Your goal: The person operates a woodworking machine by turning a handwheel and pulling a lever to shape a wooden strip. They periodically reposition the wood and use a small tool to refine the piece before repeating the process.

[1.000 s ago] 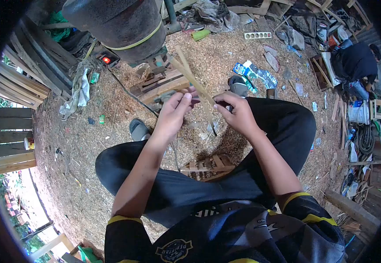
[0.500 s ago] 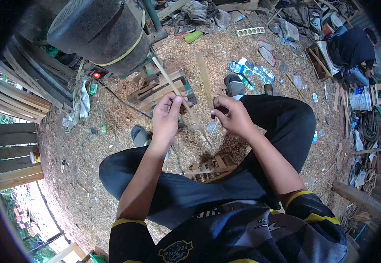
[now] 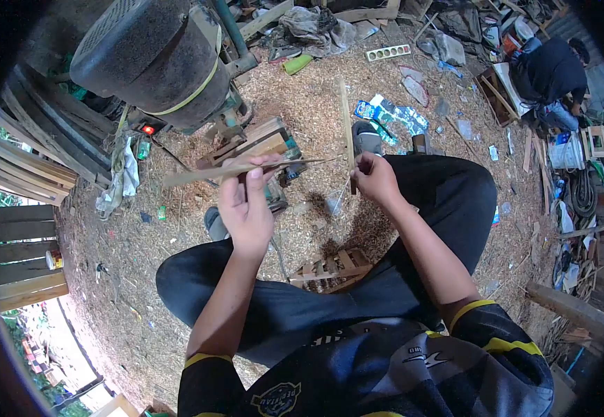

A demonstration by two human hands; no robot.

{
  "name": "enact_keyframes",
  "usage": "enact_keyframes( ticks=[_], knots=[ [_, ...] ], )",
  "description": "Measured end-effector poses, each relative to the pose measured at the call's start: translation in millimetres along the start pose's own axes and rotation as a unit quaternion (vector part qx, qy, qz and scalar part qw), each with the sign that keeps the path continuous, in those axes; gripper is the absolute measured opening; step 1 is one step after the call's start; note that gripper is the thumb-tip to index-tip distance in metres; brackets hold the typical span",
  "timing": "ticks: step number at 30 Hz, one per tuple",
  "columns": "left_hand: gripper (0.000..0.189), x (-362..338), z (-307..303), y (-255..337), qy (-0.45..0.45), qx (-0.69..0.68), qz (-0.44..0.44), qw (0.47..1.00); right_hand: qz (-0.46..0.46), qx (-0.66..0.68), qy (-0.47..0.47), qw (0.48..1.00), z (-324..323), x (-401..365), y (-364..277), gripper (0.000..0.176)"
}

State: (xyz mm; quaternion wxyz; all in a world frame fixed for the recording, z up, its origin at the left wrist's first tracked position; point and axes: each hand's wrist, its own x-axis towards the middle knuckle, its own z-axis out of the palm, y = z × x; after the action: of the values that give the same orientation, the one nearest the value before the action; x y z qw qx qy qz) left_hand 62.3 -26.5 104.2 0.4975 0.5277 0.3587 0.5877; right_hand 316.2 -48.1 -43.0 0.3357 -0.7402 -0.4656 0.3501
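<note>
Since half a second ago, the long thin pale bamboo strip (image 3: 197, 175) in my left grip (image 3: 246, 201) has turned from slanted to almost level, above the sawdust floor (image 3: 128, 278). This grip pinches it near the middle. My right grip (image 3: 375, 177) pinches a second narrow bamboo strip (image 3: 346, 118) by its lower end and holds it upright, just beside the first strip's tip.

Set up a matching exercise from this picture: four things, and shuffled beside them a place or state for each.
1 left hand
2 right hand
3 wooden crate
4 red light

a grips the upright strip
b lies between the legs
c glows beside the black motor
d grips the crosswise strip

Pairs: 1-d, 2-a, 3-b, 4-c
</note>
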Motion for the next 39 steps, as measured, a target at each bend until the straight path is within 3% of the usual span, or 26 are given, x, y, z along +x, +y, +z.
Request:
enact_keyframes(
  ticks=[3,6,7,9,10,13,14,17,21,22,25,29,30,33,34,39],
  knots=[
    [0.013,-4,-5,15,-0.004,0.03,0.073,0.997,0.003,-0.07,0.021,0.997,-4,-4,-5,0.022],
    [0.013,-5,-18,27,0.012,0.086,0.121,0.989,0.045,-0.099,0.013,0.994,4,14,39,0.012],
    [0.013,-4,-20,31,0.011,0.097,0.135,0.986,0.051,-0.025,0.005,0.998,8,19,49,0.012],
    [0.012,-3,-21,39,-0.047,0.141,0.078,0.986,0.062,0.122,-0.012,0.991,13,25,62,0.014],
    [0.012,-4,-23,36,-0.076,0.175,0.052,0.98,0.12,0.203,-0.051,0.971,-7,5,-1,0.011],
    [0.012,-14,-22,4,-0.075,0.197,0.008,0.978,0.049,0.313,-0.075,0.945,-9,14,-5,0.015],
    [0.013,-17,-27,-10,-0.113,0.249,-0.003,0.962,0.063,0.355,-0.085,0.929,-11,16,-9,0.021],
    [0.014,-20,-21,-14,-0.177,0.335,-0.034,0.925,0.09,0.407,-0.101,0.903,-26,10,-41,0.026],
    [0.021,-32,-14,-43,-0.211,0.318,-0.128,0.915,0.072,0.482,-0.146,0.861,-39,3,-63,0.027],
    [0.03,-27,-13,-33,-0.311,0.374,-0.084,0.87,0.074,0.493,-0.151,0.854,-42,1,-67,0.028],
    [0.038,-45,-19,-51,-0.391,0.425,-0.078,0.813,0.075,0.509,-0.179,0.839,-52,-4,-73,0.029],
    [0.039,-30,-12,-45,-0.347,0.408,-0.11,0.837,0.078,0.496,-0.223,0.836,-55,-13,-74,0.029],
    [0.037,-27,-12,-45,-0.318,0.401,-0.051,0.858,0.078,0.493,-0.251,0.829,-55,-17,-76,0.03],
    [0.034,-18,-7,-42,-0.262,0.281,-0.124,0.915,0.08,0.474,-0.256,0.839,-45,-28,-85,0.036],
    [0.036,-16,-6,-42,-0.244,0.224,-0.19,0.924,0.077,0.468,-0.271,0.838,-42,-29,-82,0.034],
    [0.039,-10,-3,-52,-0.142,0.023,-0.242,0.96,0.11,0.484,-0.351,0.794,-29,-36,-77,0.026]
  ],
)
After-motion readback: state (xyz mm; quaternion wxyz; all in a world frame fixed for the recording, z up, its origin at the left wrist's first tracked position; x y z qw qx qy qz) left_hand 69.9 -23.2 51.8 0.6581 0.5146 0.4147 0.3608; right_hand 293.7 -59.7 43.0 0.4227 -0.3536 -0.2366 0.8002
